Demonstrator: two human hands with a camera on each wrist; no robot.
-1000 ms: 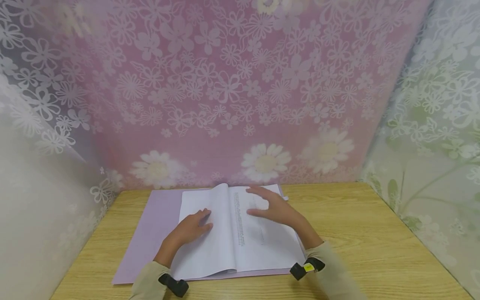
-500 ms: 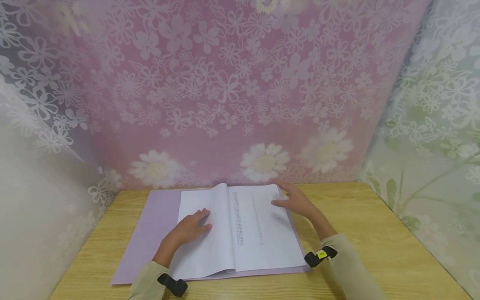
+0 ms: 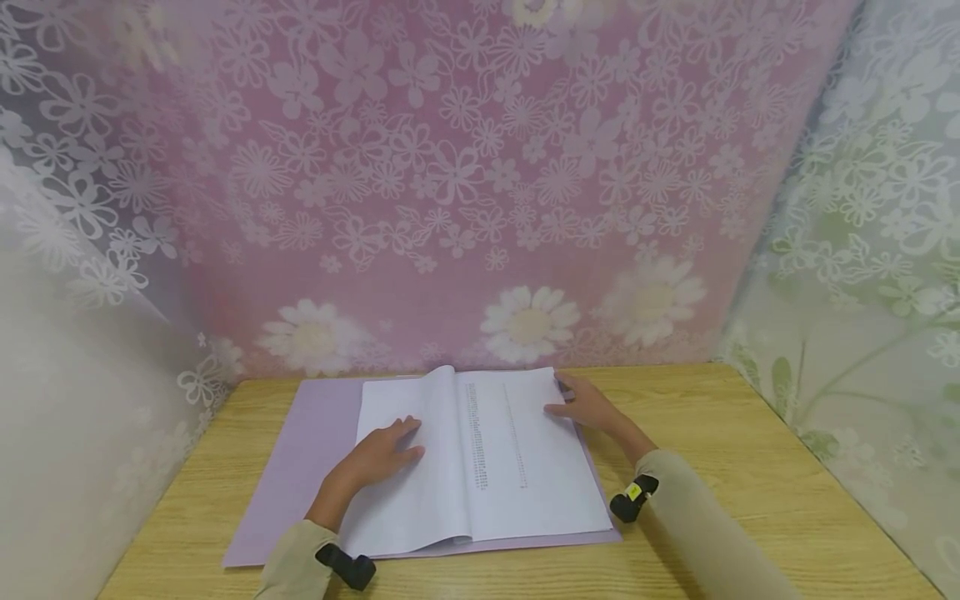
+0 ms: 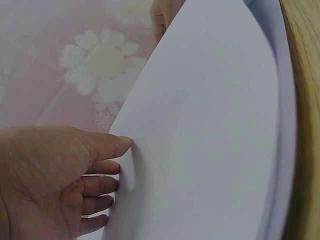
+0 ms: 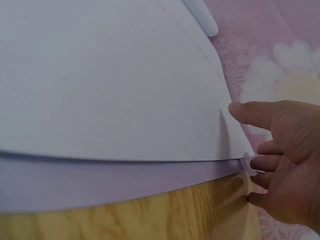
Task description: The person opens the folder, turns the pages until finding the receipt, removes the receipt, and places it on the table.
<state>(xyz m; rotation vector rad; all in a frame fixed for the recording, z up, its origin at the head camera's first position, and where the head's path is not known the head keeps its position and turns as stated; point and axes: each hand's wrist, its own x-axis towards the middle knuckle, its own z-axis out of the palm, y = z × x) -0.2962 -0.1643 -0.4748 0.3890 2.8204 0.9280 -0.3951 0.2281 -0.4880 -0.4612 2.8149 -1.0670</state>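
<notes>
A lilac folder (image 3: 288, 462) lies spread on the table with a thick set of white sheets in it. The left sheets (image 3: 408, 517) bulge up in a curved fold near the middle; the right page (image 3: 543, 500) lies flat with small columns of print. My left hand (image 3: 381, 454) rests on the left sheets, fingers relaxed, thumb (image 4: 117, 145) on the paper. At the top right corner of the folder is my right hand (image 3: 592, 407). Its thumb (image 5: 250, 112) lies over the page edge, and its loosely extended fingers are at the corner beside a small clear tab (image 5: 247, 164).
The wood-grain table (image 3: 750, 483) extends right of the folder and in front of it. A pink floral curtain (image 3: 450, 208) hangs right behind the table's far edge, with pale floral sheets (image 3: 885, 275) at the sides.
My right hand has moved right, from above the right page to the folder's top right corner, and shifted slightly there. My left hand has stayed put on the left sheets.
</notes>
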